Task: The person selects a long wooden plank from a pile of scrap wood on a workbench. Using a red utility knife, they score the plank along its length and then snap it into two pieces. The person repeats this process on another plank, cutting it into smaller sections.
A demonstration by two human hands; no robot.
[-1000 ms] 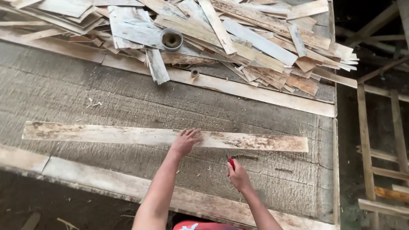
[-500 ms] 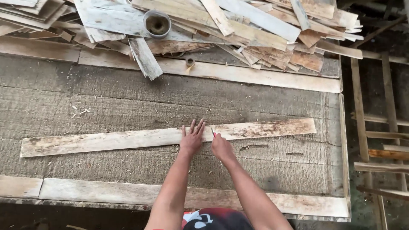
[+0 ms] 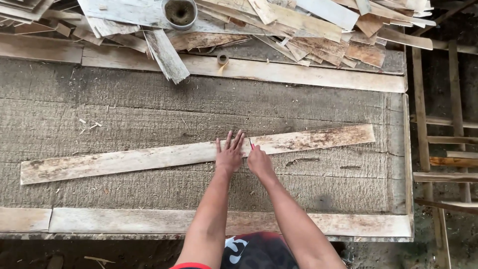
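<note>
A heap of wood scraps point(image 3: 298, 25) lies along the far edge of the bench point(image 3: 124, 114). A round tin point(image 3: 179, 12) stands on the heap, a small tape roll point(image 3: 222, 59) just before it.

Long thin wood strip point(image 3: 149, 158) — pale, stained — lies flat, slightly slanted across the table.

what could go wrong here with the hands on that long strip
The left hand lies flat on the long pale wooden strip, right beside the small red tool in the right hand; a slip might nick the fingers. The rough strip may give splinters, and could pivot if pressed unevenly.
</note>
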